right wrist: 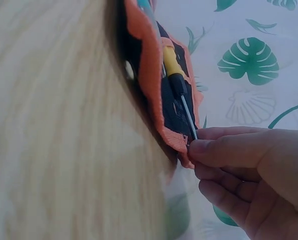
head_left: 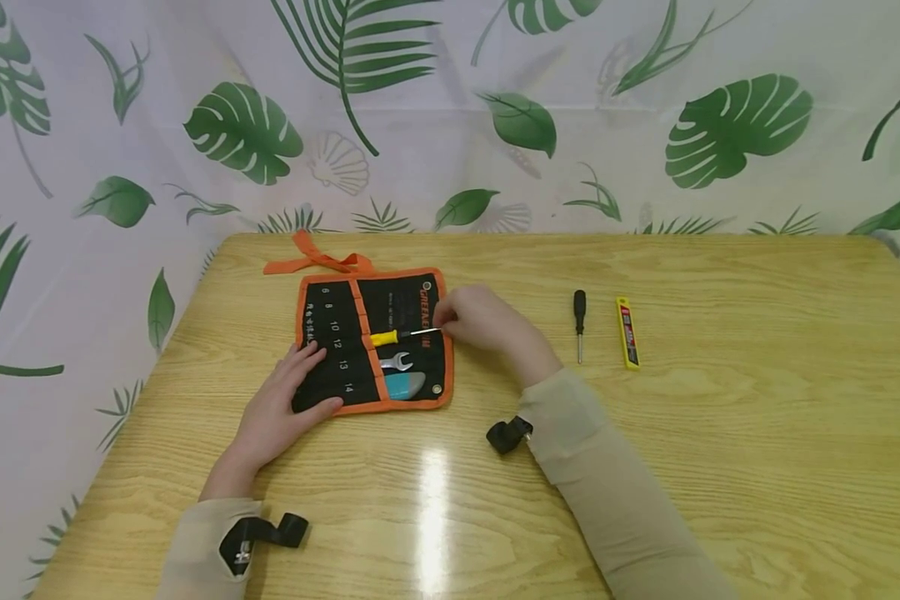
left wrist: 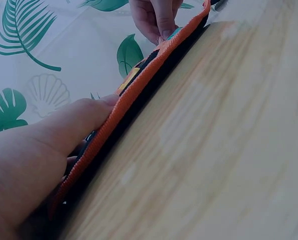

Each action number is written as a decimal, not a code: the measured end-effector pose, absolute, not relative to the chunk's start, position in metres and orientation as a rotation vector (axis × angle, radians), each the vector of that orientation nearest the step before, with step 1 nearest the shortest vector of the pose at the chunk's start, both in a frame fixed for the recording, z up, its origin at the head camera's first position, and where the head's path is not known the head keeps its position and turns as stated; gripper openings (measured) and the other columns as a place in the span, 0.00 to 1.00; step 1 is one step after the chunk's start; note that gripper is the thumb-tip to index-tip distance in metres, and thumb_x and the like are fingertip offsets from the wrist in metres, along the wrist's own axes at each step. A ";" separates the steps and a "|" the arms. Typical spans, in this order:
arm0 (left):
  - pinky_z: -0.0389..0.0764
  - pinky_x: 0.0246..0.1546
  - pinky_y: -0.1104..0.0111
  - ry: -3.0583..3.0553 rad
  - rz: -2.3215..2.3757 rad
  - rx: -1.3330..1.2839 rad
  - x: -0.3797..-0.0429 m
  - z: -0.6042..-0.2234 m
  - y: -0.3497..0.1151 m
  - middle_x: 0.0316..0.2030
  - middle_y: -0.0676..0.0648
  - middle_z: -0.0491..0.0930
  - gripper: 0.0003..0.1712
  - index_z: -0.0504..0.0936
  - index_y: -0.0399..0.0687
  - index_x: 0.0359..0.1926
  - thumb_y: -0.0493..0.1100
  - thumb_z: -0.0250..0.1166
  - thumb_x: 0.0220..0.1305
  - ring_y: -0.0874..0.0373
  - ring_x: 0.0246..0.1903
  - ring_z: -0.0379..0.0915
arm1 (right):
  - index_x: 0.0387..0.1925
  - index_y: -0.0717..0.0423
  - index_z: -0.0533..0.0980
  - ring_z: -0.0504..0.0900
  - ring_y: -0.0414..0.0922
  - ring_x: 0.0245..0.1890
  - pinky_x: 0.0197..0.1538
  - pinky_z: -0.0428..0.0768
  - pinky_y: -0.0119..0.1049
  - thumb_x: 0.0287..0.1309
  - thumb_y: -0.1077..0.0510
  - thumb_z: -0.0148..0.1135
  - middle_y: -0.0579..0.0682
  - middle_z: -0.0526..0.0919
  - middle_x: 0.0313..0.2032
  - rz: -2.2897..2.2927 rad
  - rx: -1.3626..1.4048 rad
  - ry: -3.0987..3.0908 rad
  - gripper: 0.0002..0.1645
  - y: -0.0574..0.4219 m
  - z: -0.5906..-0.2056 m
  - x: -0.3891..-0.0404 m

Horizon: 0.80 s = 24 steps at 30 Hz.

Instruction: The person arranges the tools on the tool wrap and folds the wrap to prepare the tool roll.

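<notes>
A black tool pouch [head_left: 348,308] with orange trim lies unfolded at the left of the table. My left hand [head_left: 281,408] rests on its lower left part, fingers spread over the fabric and thumb along the near edge. My right hand [head_left: 483,321] pinches the shaft tip of a yellow and black screwdriver [head_left: 385,338] between thumb and forefinger. In the right wrist view, the yellow handle [right wrist: 172,61] sits partly inside a pocket. Beside it, the pouch holds an open-end wrench [head_left: 397,362] and a teal-handled tool [head_left: 405,385], their lower parts hidden in pockets.
Right of the pouch lie a black-handled screwdriver [head_left: 580,321] and a narrow yellow package [head_left: 627,333]. An orange tie strap [head_left: 322,260] trails from the pouch's far edge. A leaf-print cloth [head_left: 420,100] hangs behind the wooden table [head_left: 757,375].
</notes>
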<state>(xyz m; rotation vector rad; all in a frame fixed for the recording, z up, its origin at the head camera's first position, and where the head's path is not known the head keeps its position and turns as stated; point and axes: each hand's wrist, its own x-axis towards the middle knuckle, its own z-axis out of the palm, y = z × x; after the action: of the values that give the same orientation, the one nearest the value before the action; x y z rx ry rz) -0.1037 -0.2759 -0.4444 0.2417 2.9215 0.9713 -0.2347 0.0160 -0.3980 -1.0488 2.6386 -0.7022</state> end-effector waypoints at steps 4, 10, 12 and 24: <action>0.48 0.65 0.42 2.913 0.970 0.231 -0.104 -0.445 -0.277 0.73 0.46 0.50 0.44 0.60 0.51 0.72 0.61 0.65 0.60 0.47 0.73 0.36 | 0.35 0.59 0.85 0.80 0.46 0.38 0.49 0.77 0.39 0.59 0.67 0.60 0.51 0.85 0.36 -0.700 -1.064 2.642 0.08 0.011 -0.398 -0.232; 0.48 0.65 0.41 2.903 0.977 0.219 -0.104 -0.445 -0.278 0.73 0.48 0.49 0.45 0.59 0.53 0.72 0.62 0.65 0.59 0.48 0.73 0.35 | 0.36 0.59 0.84 0.81 0.46 0.40 0.49 0.78 0.38 0.60 0.68 0.59 0.50 0.85 0.38 -0.702 -1.057 2.663 0.09 0.004 -0.399 -0.227; 0.48 0.65 0.41 2.904 0.980 0.219 -0.104 -0.445 -0.278 0.74 0.48 0.49 0.45 0.59 0.53 0.73 0.62 0.65 0.59 0.48 0.73 0.35 | 0.36 0.59 0.84 0.80 0.46 0.40 0.49 0.78 0.38 0.60 0.68 0.59 0.51 0.85 0.38 -0.701 -1.057 2.666 0.09 0.002 -0.399 -0.226; 0.51 0.64 0.41 2.911 1.008 0.222 -0.104 -0.445 -0.278 0.74 0.47 0.48 0.47 0.58 0.54 0.73 0.61 0.67 0.58 0.46 0.72 0.38 | 0.39 0.58 0.84 0.80 0.44 0.40 0.46 0.78 0.36 0.62 0.65 0.60 0.50 0.85 0.38 -0.718 -1.025 2.655 0.08 -0.008 -0.403 -0.224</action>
<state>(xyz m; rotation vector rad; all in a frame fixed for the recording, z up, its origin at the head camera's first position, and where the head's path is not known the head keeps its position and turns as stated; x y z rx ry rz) -0.1040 -0.2777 -0.4451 0.2222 2.9113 1.0081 -0.2240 -0.0079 -0.4026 -1.0253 2.6550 -0.7176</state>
